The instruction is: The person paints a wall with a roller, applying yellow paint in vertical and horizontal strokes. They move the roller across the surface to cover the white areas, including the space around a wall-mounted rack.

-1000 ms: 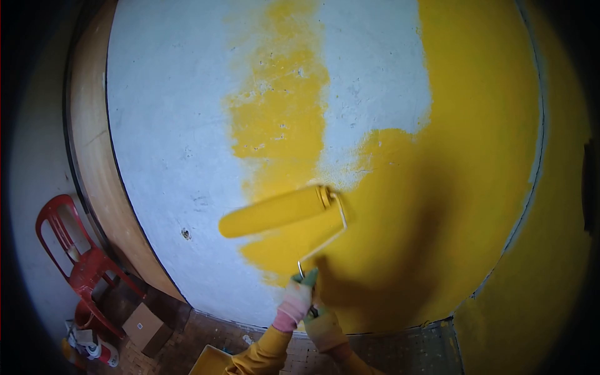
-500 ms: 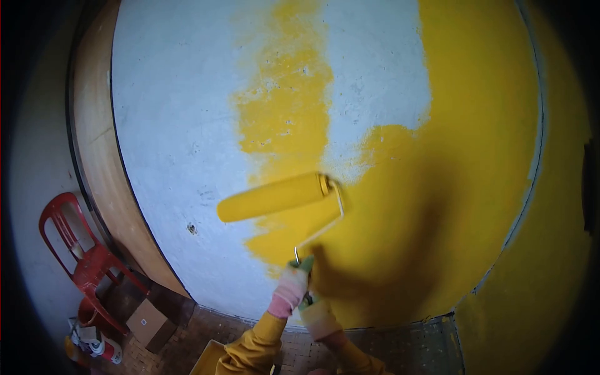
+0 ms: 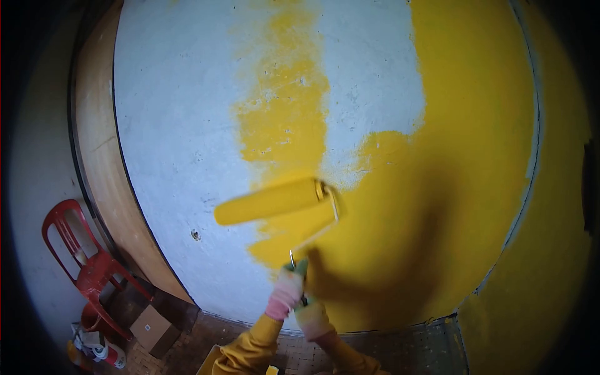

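Note:
A yellow paint roller with a bent wire frame is at the wall, in front of a yellow painted patch. My left hand, in a pink and green glove, is wrapped round the upper part of the roller handle. Just below and to the right, my right hand, gloved too, grips the handle's lower end. The handle is mostly covered by both gloves. Yellow paint covers the wall's right side and a vertical strip in the middle; pale blue shows elsewhere.
At the left stand a red plastic chair, a cardboard box and a white and red container. The rim of a yellow tray shows at the bottom, by my left sleeve. A wooden panel borders the wall.
The roller and both hands have shifted slightly left in view, with the roller a little lower. The chair and box appear slightly lower and further right. Both hands keep their hold.

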Available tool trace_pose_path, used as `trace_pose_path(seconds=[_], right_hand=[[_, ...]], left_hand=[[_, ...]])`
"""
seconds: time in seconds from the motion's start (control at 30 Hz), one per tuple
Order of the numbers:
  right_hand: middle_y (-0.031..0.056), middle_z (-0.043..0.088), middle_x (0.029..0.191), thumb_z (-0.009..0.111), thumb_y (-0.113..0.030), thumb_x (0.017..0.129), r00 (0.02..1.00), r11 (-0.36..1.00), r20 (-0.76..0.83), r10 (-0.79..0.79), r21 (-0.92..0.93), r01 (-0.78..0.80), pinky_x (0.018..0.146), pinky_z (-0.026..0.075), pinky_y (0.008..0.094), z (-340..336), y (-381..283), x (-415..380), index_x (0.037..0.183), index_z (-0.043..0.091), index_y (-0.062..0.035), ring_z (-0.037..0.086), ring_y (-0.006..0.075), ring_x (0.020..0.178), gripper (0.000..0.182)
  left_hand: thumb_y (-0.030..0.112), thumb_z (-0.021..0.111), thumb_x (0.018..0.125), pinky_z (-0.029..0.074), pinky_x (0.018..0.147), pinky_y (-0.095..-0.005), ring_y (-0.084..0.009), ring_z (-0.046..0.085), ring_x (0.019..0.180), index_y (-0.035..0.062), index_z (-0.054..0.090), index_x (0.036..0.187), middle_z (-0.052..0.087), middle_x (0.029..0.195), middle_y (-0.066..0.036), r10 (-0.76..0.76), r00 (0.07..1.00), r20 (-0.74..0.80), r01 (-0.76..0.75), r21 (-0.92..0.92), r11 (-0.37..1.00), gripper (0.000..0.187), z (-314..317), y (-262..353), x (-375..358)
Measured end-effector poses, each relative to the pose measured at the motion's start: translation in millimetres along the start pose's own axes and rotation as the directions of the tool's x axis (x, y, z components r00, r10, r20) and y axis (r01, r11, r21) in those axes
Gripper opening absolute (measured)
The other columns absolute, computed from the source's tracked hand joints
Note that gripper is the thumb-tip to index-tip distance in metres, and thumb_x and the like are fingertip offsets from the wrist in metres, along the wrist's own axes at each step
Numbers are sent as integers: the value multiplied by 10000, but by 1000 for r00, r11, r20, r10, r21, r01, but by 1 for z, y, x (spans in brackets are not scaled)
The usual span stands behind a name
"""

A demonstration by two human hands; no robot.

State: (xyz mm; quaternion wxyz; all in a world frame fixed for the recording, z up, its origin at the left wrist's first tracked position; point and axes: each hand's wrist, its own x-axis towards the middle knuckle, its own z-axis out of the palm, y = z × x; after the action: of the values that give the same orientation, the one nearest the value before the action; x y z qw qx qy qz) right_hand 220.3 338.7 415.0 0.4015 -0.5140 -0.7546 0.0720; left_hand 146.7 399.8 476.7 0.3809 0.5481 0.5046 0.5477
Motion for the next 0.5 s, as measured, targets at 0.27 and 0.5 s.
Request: trace_pose_path(seconds=[0.27,0.5], right_hand=[[167,555,666,521,-114,737,939,746,-80,335,631,-213,524,417,353,14,20,-22,886,525,-61,545,305,589,159],[126,552,665,540,-88,740,959,851,212,-189,-452,267,568,420,305,-36,5,20,769,526,-40,535,200,612,58]], left_hand=[[317,503,796,420,509,-320,-202,530,524,9,545,743,465,498,-95,216,969,119,-236,190,953,316,21,-8,-19],[335,540,777,354,355,-289,-153,431,350,34,464,629,436,454,-44,-139,951,275,214,-264,941,344,19,54,7]])
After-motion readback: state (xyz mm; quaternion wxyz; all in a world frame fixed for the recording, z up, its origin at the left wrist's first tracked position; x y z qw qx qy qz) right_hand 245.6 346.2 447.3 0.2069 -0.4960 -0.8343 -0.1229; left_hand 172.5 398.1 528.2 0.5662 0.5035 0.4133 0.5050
